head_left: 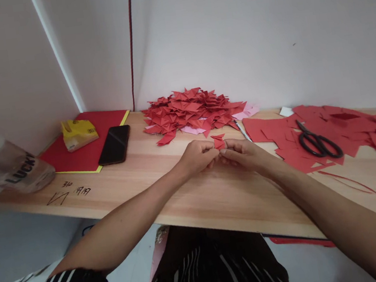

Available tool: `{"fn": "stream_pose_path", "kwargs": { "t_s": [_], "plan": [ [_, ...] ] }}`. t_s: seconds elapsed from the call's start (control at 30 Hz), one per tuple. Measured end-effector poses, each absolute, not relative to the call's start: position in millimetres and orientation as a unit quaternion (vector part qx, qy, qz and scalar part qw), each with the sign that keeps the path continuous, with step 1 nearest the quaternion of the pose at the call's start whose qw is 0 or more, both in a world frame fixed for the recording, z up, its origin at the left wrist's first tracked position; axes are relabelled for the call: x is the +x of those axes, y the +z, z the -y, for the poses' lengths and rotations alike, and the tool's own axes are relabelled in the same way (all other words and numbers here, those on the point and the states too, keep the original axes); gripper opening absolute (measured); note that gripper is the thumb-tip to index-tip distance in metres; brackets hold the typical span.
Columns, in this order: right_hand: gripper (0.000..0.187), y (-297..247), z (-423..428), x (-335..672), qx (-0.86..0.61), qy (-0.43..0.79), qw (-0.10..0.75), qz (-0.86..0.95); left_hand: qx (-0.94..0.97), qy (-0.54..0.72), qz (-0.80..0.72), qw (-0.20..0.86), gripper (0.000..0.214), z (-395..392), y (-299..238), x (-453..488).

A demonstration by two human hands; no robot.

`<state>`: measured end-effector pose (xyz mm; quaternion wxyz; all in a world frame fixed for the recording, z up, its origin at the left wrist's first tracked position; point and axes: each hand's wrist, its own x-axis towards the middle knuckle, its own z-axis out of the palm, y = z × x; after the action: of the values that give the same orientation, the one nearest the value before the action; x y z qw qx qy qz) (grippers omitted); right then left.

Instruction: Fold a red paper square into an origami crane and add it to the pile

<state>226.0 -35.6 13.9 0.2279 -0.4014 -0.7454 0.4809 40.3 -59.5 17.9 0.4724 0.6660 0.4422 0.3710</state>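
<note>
A small folded piece of red paper (219, 142) is held up over the middle of the wooden table. My left hand (199, 154) pinches its left side, and my right hand (240, 152) grips it from the right. The fingertips of both hands nearly meet below the paper and cover its lower part. Just behind my hands lies a heap of folded red paper pieces (187, 110), with a few pink ones among them. Close to the right of the heap rests a slim white pen-like stick (242, 131).
Black-handled scissors (319, 143) lie on loose red paper sheets and scraps (347, 128) at right. Leftward are a dark phone (115, 144), a yellow packet (78, 133) on red sheets (68, 160), and a clear bottle (16, 165). A wall stands behind the table (195, 196).
</note>
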Motion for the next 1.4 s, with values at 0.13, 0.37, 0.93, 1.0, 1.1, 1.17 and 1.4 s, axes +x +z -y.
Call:
{"fn": "stream_pose_path", "kwargs": {
  "t_s": [0.13,0.37,0.93,1.0,1.1,1.17,1.4],
  "plan": [
    [0.025,13.7,34.8,227.3,-0.396,0.49,0.218,0.746,0.658,0.359,-0.451,0.485,0.021,59.4,18.2,41.3],
    [0.028,13.3,35.0,227.0,-0.389,0.496,0.233,0.741,0.655,0.375,-0.439,0.487,0.022,56.3,15.2,39.8],
    [0.031,7.5,32.7,226.9,-0.399,0.492,0.267,0.726,0.684,0.377,-0.438,0.446,0.027,61.0,19.3,41.1],
    [0.03,7.3,32.0,227.1,-0.401,0.478,0.256,0.738,0.684,0.38,-0.441,0.44,0.027,60.9,18.5,41.2],
    [0.028,6.5,31.4,227.8,-0.401,0.46,0.25,0.751,0.684,0.379,-0.452,0.43,0.028,60.5,16.5,41.1],
    [0.027,6.4,31.6,228.0,-0.398,0.454,0.251,0.757,0.686,0.378,-0.458,0.42,0.027,59.9,15.2,40.8],
    [0.028,10.9,34.3,226.2,-0.411,0.456,0.242,0.752,0.693,0.381,-0.454,0.41,0.03,58.8,15.2,40.2]
  ]
}}
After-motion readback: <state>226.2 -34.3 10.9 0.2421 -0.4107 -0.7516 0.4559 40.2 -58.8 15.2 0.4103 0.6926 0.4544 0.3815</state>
